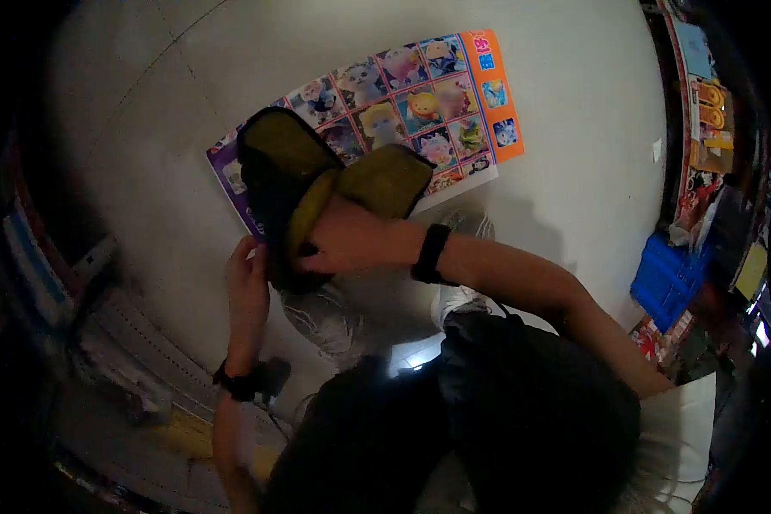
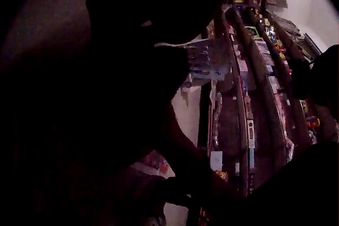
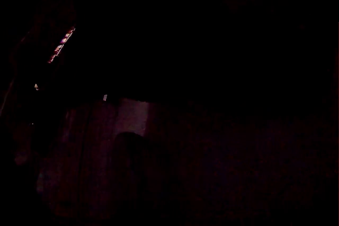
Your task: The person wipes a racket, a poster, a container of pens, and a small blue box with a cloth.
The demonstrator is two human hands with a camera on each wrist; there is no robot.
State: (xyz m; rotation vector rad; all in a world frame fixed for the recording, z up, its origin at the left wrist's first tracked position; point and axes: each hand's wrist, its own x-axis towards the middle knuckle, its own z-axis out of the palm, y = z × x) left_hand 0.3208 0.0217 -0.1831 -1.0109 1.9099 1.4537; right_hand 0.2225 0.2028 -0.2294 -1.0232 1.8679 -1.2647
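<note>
In the head view, a dark bag (image 1: 270,171) with olive-coloured lining lies with its flaps spread over a colourful poster (image 1: 424,103). My left hand (image 1: 248,283) is at the bag's lower left edge, fingers bent round it, beside the poster's purple end. The right hand (image 1: 355,237) reaches across from the right to the bag's opening; part of its fingers is hidden among the dark folds, so what they touch is unclear. Both wrist views are very dark and show neither hand's grip clearly.
Pale floor (image 1: 574,94) surrounds the poster. Shelves of packaged goods (image 1: 711,120) and a blue container (image 1: 666,281) stand at the right, with more shelving at the left. The person's dark-clothed legs (image 1: 522,377) and a white shoe (image 1: 461,300) are below.
</note>
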